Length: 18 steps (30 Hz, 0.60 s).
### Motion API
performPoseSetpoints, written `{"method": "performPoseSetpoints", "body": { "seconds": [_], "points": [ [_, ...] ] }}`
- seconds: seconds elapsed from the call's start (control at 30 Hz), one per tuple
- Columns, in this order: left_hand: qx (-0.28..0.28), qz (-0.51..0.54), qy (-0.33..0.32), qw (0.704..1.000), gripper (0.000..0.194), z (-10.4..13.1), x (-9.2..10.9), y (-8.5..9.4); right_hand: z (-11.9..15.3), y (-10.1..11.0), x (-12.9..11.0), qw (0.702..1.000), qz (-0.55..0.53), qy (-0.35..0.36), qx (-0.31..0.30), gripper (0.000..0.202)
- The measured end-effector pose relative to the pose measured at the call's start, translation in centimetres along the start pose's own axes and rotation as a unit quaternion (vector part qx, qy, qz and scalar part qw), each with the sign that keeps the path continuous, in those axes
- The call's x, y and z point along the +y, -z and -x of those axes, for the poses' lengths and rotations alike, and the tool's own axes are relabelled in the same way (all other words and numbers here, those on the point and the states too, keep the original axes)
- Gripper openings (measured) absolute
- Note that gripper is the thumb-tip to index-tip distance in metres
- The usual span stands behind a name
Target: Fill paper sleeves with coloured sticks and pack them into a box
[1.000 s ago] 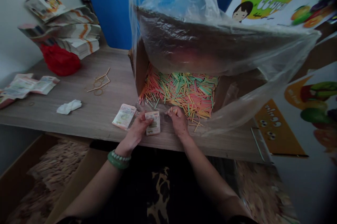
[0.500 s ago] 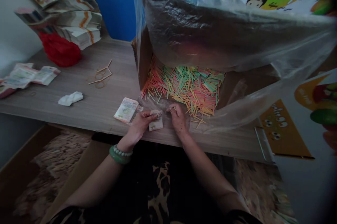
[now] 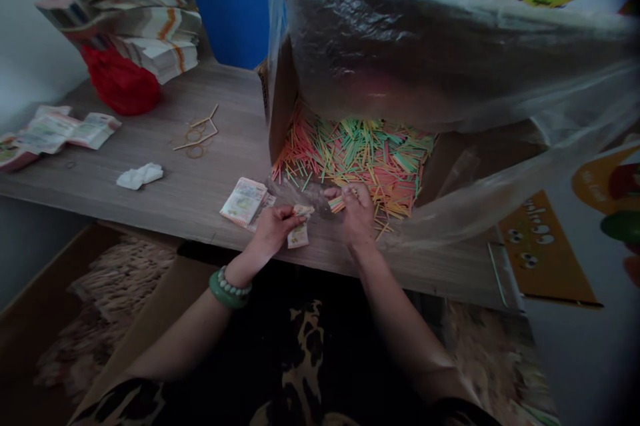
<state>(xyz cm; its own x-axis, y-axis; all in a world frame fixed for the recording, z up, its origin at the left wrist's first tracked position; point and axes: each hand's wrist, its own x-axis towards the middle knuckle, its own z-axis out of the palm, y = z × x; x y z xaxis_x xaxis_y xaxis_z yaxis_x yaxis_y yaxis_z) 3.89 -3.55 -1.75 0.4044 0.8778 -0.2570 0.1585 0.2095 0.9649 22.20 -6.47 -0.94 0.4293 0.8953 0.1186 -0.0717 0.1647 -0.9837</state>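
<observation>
My left hand point(image 3: 274, 229) pinches a small printed packet point(image 3: 299, 235) near the table's front edge. The packet hangs upright from my thumb and fingers. To its right, my right hand point(image 3: 358, 214) is closed around a small bunch of thin coloured sticks point(image 3: 337, 204), their ends poking out to the left. Just beyond it spreads a loose heap of pink, green and yellow sticks point(image 3: 360, 153), spilling from a carton lined with clear plastic. Left of my left hand lie several flat printed packets point(image 3: 244, 201), partly overlapping.
A crumpled white tissue point(image 3: 140, 176), rubber bands point(image 3: 196, 150) with loose sticks, and a red bag point(image 3: 120, 83) lie on the left. Bundled packets point(image 3: 160, 26) are stacked behind. Clear plastic sheeting point(image 3: 410, 53) drapes over the carton point(image 3: 281, 99). Printed boxes stand right.
My right hand has moved slightly right and turned, so the bunch of sticks now shows. The packet in my left hand has turned and looks narrower. The view has shifted slightly.
</observation>
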Motion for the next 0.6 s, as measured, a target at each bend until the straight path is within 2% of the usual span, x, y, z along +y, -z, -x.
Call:
{"method": "performPoseSetpoints", "body": {
  "seconds": [0.1, 0.2, 0.33, 0.6],
  "points": [
    [-0.006, -0.01, 0.002, 1.0, 0.029, 0.3, 0.6, -0.3, 0.0, -1.7, -2.7, 0.996, -0.084, 0.003, -0.031, 0.022],
    [-0.012, -0.026, -0.021, 0.999, 0.03, 0.4, 0.9, -0.5, 0.5, -3.4, -4.1, 0.993, -0.107, 0.025, -0.049, 0.022],
    [-0.043, -0.008, -0.03, 0.999, 0.028, 0.5, 1.1, -0.7, 1.1, -4.4, -3.8, 0.991, -0.118, 0.049, -0.043, 0.02],
    [-0.087, 0.074, 0.013, 0.993, 0.026, 0.9, 1.8, -0.5, 2.1, -3.8, -2.5, 0.992, -0.099, 0.046, -0.06, 0.015]
  ]
}}
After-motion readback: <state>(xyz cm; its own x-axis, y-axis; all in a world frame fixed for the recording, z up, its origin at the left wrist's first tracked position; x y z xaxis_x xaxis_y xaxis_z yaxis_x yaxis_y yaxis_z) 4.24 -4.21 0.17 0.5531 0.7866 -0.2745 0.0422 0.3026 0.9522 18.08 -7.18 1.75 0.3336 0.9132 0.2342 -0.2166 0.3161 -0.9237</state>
